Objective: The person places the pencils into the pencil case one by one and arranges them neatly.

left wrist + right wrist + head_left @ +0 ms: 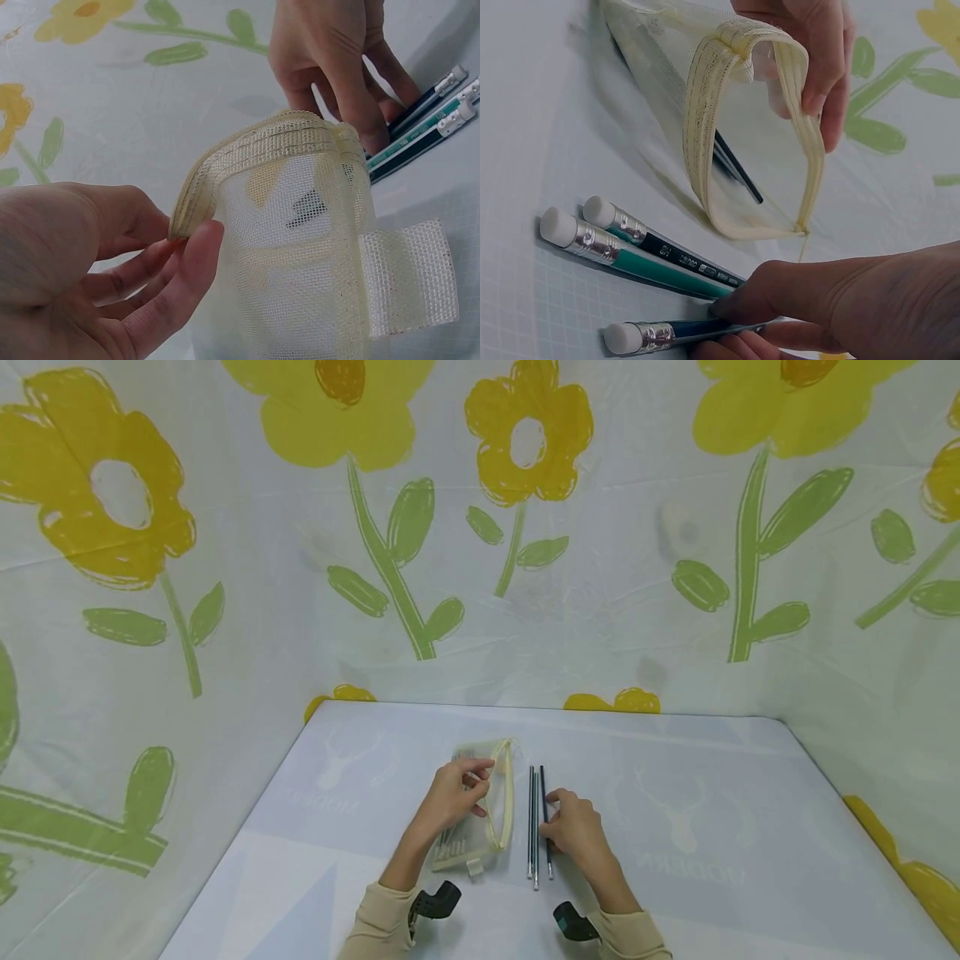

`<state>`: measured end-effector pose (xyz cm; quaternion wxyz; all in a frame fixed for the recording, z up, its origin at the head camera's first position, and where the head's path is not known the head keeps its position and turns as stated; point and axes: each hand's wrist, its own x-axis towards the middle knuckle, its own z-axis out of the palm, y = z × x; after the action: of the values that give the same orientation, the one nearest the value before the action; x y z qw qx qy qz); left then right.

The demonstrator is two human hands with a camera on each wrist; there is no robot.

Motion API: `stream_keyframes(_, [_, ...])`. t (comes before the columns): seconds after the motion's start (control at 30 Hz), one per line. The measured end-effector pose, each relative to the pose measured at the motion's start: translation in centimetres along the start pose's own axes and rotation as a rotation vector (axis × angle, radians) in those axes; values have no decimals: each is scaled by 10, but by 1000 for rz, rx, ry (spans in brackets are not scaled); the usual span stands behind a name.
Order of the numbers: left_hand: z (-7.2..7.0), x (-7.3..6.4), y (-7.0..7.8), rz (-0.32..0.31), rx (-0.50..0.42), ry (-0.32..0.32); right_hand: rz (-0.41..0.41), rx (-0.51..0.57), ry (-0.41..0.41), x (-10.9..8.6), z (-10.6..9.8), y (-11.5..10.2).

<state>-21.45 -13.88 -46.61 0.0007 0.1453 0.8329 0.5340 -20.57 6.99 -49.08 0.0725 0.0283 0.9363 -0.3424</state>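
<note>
My left hand (453, 795) pinches the zipped edge of a pale yellow mesh pencil pouch (285, 274) between thumb and fingers. The pouch mouth gapes toward the right, and a dark pencil (739, 166) shows inside it. My right hand (577, 828) is just right of the pouch, thumb and fingers pinching a dark blue pencil (694, 328) with a white eraser. Beside it on the table lie a green pencil (649, 265) and a black pencil (686, 255), roughly parallel, their eraser ends toward me.
A white fabric tab (409, 277) sticks out from the pouch's near end. The pale patterned table (690, 893) meets white curtains (622, 585) printed with yellow flowers at the back and sides. Each wrist wears a black camera mount (438, 900).
</note>
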Motion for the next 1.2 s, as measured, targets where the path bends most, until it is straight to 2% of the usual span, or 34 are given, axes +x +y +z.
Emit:
stream_keyframes(0.33, [0,1,-2,-7,-2,-3,-8,24,-17,1,-2,2])
stream_keyframes(1.2, [0,1,-3,2,-10,-5,-49,73,12,4,-5,6])
